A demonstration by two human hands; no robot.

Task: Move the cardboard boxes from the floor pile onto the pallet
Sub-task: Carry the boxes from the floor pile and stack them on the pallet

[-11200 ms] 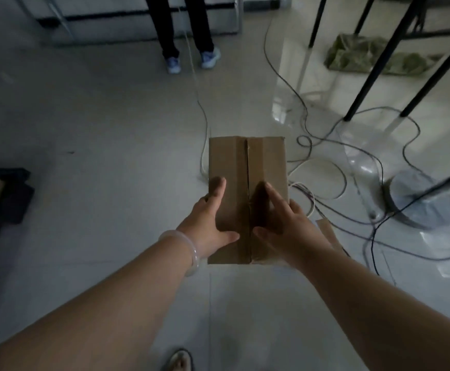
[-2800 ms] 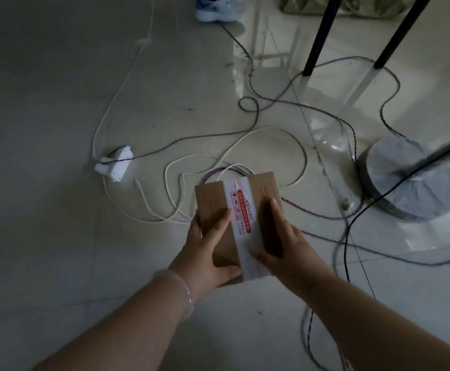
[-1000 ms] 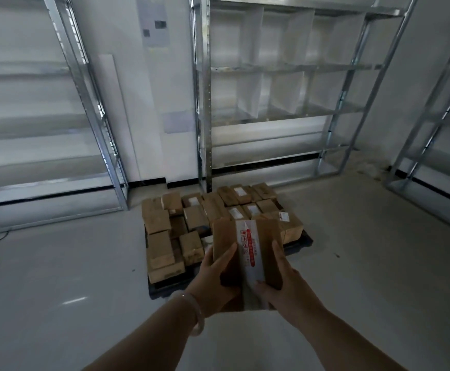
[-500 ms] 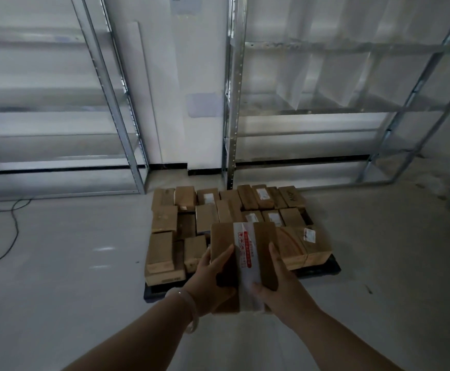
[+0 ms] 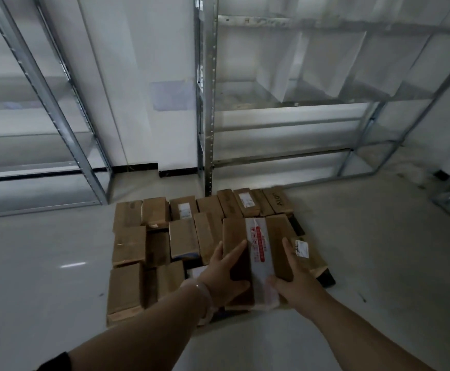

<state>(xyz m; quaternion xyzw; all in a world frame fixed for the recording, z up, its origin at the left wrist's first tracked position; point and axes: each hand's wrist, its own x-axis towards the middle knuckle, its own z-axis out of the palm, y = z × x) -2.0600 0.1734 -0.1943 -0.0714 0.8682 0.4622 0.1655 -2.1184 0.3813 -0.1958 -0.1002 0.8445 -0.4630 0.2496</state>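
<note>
A person holds a long, flat-sided cardboard box [image 5: 256, 253], plain brown with a glossy white strip of tape [image 5: 258, 250] printed in red running down its top. The left hand [image 5: 224, 279] grips its 9 o'clock side and the right hand [image 5: 291, 282] its 3 o'clock side; the fingers [image 5: 234, 250] of each lie pressed together along the edges, with the thumbs hooked over the near end. A pale, smooth bracelet [image 5: 202, 287] circles the left wrist. The box is in the air over the 5 o'clock part of a low black pallet [image 5: 325, 278], whose top is packed with similar brown boxes [image 5: 130, 245], some matte, some bearing white labels, laid in uneven rows. The held box hides several of them. At 12 o'clock, beyond the pallet, bare metal shelving [image 5: 207, 103] with perforated uprights stands against a white wall, and another rack [image 5: 58, 116] stands at 10 o'clock. The floor [image 5: 379, 250] is pale, smooth and slightly shiny.
</note>
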